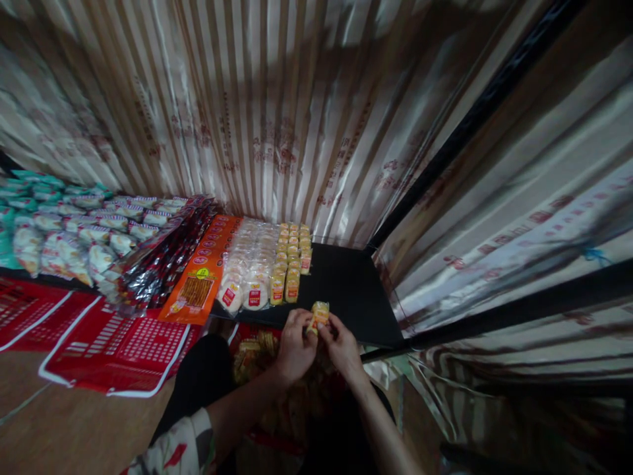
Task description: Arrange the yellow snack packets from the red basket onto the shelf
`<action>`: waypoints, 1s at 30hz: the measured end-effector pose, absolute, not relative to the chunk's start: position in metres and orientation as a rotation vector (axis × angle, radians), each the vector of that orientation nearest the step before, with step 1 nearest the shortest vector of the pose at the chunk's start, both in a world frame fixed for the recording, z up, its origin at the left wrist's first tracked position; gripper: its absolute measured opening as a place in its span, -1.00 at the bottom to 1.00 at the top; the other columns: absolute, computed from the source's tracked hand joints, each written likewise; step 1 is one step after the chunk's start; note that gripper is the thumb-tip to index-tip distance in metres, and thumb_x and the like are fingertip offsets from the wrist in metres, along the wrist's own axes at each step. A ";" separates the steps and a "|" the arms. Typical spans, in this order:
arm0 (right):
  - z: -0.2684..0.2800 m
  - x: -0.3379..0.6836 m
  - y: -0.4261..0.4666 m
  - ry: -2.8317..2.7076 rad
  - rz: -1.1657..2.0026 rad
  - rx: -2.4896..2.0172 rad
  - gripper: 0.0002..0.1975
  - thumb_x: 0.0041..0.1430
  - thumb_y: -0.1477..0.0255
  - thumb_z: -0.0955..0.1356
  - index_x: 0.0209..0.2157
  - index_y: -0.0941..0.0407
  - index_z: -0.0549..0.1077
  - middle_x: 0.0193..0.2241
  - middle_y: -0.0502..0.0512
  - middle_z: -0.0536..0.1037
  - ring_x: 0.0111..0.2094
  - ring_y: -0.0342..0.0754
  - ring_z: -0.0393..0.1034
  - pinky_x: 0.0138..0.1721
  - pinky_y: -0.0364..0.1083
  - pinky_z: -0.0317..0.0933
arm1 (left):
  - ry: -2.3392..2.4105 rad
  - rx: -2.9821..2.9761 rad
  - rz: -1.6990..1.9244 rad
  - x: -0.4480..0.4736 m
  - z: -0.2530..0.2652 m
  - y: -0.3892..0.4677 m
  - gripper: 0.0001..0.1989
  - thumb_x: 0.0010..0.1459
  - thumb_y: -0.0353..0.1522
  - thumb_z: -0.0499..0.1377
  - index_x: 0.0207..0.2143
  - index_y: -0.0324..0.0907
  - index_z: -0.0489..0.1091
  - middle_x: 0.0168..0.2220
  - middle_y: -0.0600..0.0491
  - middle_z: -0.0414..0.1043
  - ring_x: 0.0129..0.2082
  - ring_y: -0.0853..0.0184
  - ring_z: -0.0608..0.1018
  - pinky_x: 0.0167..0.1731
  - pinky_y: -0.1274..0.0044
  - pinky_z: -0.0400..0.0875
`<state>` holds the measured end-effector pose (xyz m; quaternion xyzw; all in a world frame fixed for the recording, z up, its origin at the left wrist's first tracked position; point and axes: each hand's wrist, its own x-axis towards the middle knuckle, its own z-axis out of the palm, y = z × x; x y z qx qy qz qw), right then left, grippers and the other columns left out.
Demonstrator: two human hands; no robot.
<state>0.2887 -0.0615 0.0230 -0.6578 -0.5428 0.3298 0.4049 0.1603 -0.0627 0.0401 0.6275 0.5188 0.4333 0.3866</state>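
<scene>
Between my two hands is a small yellow wrapped snack pack, held upright near the front edge of the black shelf. The fingers of my left hand grip its left side, and my right hand pinches it from the right. Rows of similar yellow snack packs stand on the shelf just behind and to the left. Below my hands, more yellow packs lie in a red basket between my knees, partly hidden by my arms.
Left along the shelf sit round white wrapped crackers, an orange snack bag, dark red packets, and white and green bags. Red baskets with white handles stand below. A striped plastic curtain hangs behind; a black post rises right.
</scene>
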 end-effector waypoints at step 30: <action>-0.006 0.293 0.093 -1.528 0.668 -1.636 -0.46 0.08 0.23 0.21 0.07 0.16 0.31 -0.01 0.20 0.41 -0.11 0.00 0.38 -0.03 -0.04 0.24 | 1.450 1.198 0.983 0.225 0.015 0.039 -0.48 0.25 -0.34 -0.20 0.24 -0.29 -0.07 0.29 -0.05 -0.13 0.28 0.36 -0.03 0.26 0.47 -0.16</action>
